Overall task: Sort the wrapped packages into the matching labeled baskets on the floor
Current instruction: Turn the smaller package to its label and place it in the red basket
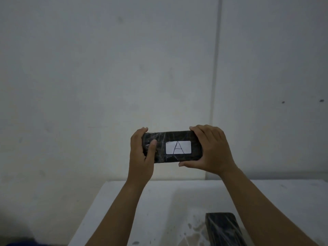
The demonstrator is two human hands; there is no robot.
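A black package wrapped in clear film (163,157) is held up in front of the wall, long side level. Its white label (178,147) faces me and reads "A". My left hand (142,157) grips the package's left end, thumb across the front. Its right end sits in my right hand (209,148), fingers over the top edge and thumb under the bottom. A second black wrapped package (224,229) lies on the white table (124,201) at the lower right, partly behind my right forearm. No basket is in view.
A pale wall (106,68) fills most of the view, with a vertical seam right of centre. The table's left edge runs diagonally toward the lower left. A dark blue shape (19,243) shows at the bottom left corner.
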